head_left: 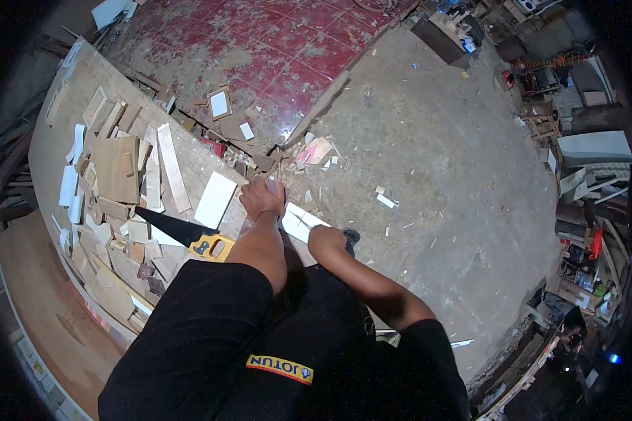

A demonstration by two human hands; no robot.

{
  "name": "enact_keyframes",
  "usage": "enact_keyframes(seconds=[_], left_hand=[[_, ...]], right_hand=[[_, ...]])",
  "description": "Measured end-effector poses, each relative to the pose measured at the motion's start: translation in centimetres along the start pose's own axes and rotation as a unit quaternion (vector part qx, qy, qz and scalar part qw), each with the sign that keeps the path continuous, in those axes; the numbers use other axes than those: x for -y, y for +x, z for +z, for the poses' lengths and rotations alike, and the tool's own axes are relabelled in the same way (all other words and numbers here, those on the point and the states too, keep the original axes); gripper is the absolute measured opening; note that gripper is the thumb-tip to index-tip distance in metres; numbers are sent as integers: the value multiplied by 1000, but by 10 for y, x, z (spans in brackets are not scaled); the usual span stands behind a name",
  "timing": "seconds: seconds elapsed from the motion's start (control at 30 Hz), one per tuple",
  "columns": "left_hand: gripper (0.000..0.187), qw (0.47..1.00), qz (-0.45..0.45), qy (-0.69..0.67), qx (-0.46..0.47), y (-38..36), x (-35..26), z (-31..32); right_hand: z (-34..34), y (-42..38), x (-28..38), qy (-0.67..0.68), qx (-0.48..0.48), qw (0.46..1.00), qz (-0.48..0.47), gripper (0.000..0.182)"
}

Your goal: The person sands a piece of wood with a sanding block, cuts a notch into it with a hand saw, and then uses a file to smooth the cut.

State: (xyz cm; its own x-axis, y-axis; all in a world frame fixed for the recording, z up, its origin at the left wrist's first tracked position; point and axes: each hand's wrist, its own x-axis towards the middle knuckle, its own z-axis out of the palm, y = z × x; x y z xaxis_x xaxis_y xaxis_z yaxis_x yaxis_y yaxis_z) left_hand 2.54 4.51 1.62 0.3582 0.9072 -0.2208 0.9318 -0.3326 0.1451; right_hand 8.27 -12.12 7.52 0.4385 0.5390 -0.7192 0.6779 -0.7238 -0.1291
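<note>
A narrow white board (296,222) lies between my two hands, angled down to the right. My left hand (262,197) is closed at its upper end, pressing on the board with the fingers partly hidden. At the lower end, my right hand (327,241) is balled up against the board. A thin dark line runs from it across the white surface; what the fingers hold is hidden. Left of my forearm rests a handsaw (179,229) with a black blade and yellow handle. A white rectangular panel (215,200) lies just left of my left hand.
The worktable (63,133) on the left carries many wood offcuts, among them a brown board (117,168) and a long pale strip (173,167). Scraps litter the concrete floor (428,154) and red tiles (260,42). Clutter lines the right wall.
</note>
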Motion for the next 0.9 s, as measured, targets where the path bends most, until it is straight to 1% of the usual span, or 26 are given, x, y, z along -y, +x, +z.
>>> enact_keyframes(seconds=[0.03,0.1,0.2,0.23,0.27,0.33,0.4,0.43,0.47,0.53,0.57,0.63,0.67,0.73,0.77,0.8,0.87,0.9], left_hand=[[52,1000,-4,1,2,0,2,0],[53,1000,2,-7,-4,0,1,-1],[53,1000,-9,-4,13,0,-1,-6],[53,1000,-11,-4,12,-3,-3,-9],[54,1000,-13,-3,27,-4,-4,-13],[54,999,-19,-1,34,1,-7,-17],[55,1000,-14,-18,17,-3,-5,-13],[55,1000,0,-20,6,-3,-2,-10],[55,1000,1,-16,6,1,1,-8],[56,1000,-6,-27,10,1,0,-5],[56,1000,-7,-21,14,1,-1,-6],[56,1000,-9,-12,21,1,-2,-8],[55,999,-8,-4,31,1,-1,-9],[55,999,-11,-6,41,-2,-2,-9],[55,999,-9,-7,37,-2,-2,-9],[55,999,-8,-8,31,1,-2,-9],[55,1000,-4,-3,20,-3,2,-6],[55,1000,3,-5,5,0,1,-6]], right_hand=[[-1,-8,-2,-1,3,1000,-3,25],[-5,-18,-4,-13,-22,999,28,20],[18,21,7,3,-16,1000,20,20],[26,42,15,-16,2,1000,-1,19],[28,54,25,-14,-10,1000,-3,21],[36,64,40,35,-46,996,72,21],[43,55,17,12,-94,994,-53,19],[27,39,6,23,-75,993,-94,19],[13,20,-1,24,-32,998,-46,22],[9,6,-3,-4,-9,1000,-10,24],[5,4,1,-4,-10,1000,-12,24],[2,6,13,19,-18,999,29,25],[10,23,18,20,-18,999,26,25],[38,67,21,-16,-7,998,-54,25],[34,70,27,-8,1,999,-53,25],[28,72,26,-9,-4,998,-57,25],[30,50,15,21,-71,994,-75,25],[19,31,4,-4,-68,992,-102,25]])
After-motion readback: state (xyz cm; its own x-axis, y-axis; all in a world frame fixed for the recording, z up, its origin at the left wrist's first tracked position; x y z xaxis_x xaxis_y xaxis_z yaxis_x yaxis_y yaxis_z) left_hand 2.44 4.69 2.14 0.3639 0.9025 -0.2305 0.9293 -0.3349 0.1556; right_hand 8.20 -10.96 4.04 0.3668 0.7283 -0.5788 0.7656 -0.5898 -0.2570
